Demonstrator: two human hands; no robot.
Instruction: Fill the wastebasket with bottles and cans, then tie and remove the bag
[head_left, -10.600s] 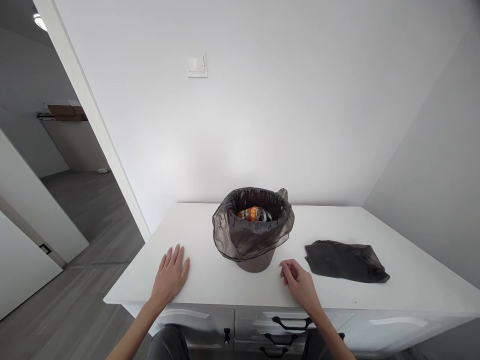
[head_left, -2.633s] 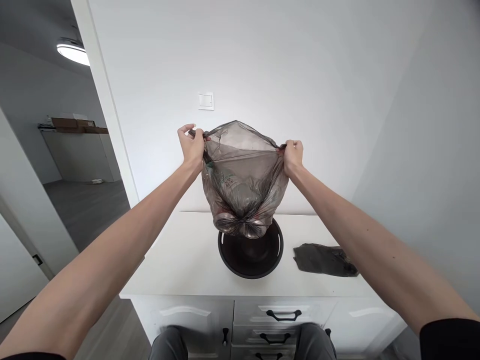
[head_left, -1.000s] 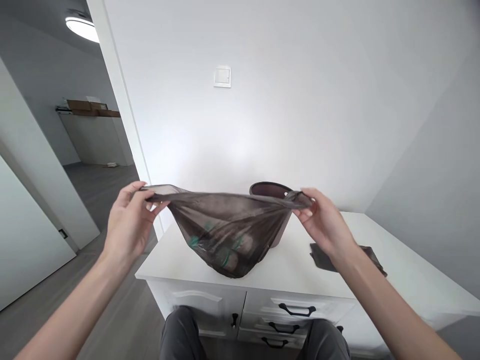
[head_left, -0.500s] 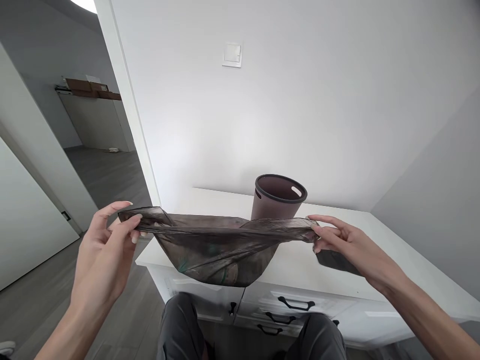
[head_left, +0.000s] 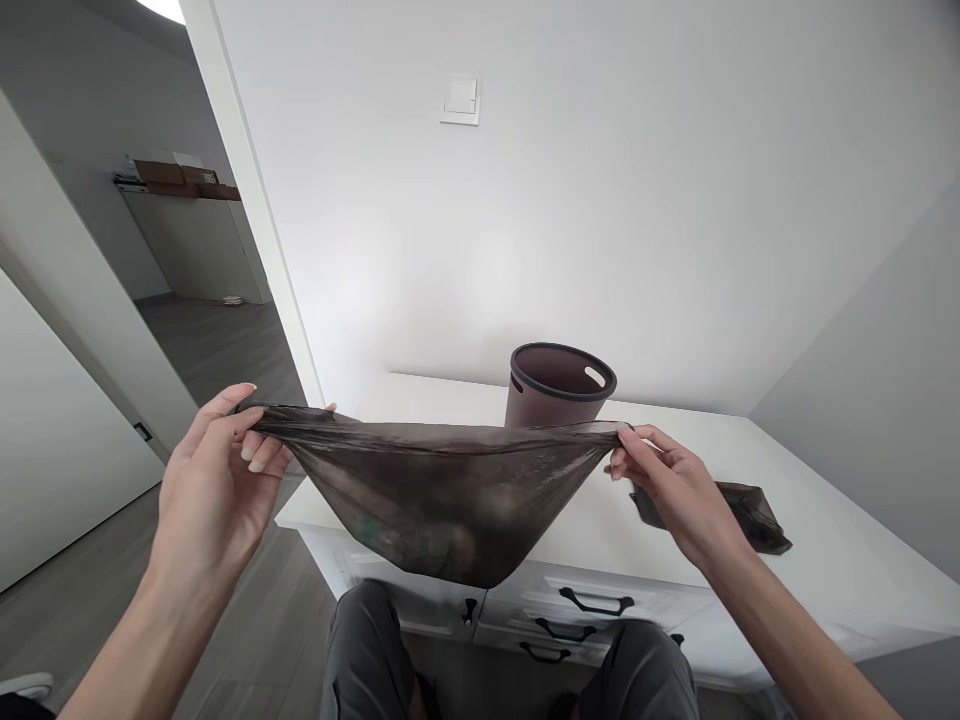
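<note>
A thin, see-through dark garbage bag [head_left: 450,500] is stretched sideways between my hands in front of the cabinet's front edge. Blurred contents, some greenish, show through its lower part. My left hand [head_left: 217,480] pinches one top corner between thumb and fingers. At the opposite corner, my right hand [head_left: 667,480] grips the bag the same way. Behind it a purplish-brown trash can [head_left: 559,395] with a dark rim and handle slots stands upright, its lower part hidden by the bag. Beneath my right wrist lies another folded dark plastic bag [head_left: 754,515], partly covered.
The white cabinet [head_left: 810,590] has black drawer handles [head_left: 596,603] along its front. My knees [head_left: 364,640] are close below the bag. A wall switch [head_left: 460,98] is above. To the left, a doorway opens onto a room with cardboard boxes [head_left: 176,178].
The bag's top edge is pulled tauter and its body hangs slightly lower. My right hand has shifted a little left and up, revealing more of the folded bag on the cabinet.
</note>
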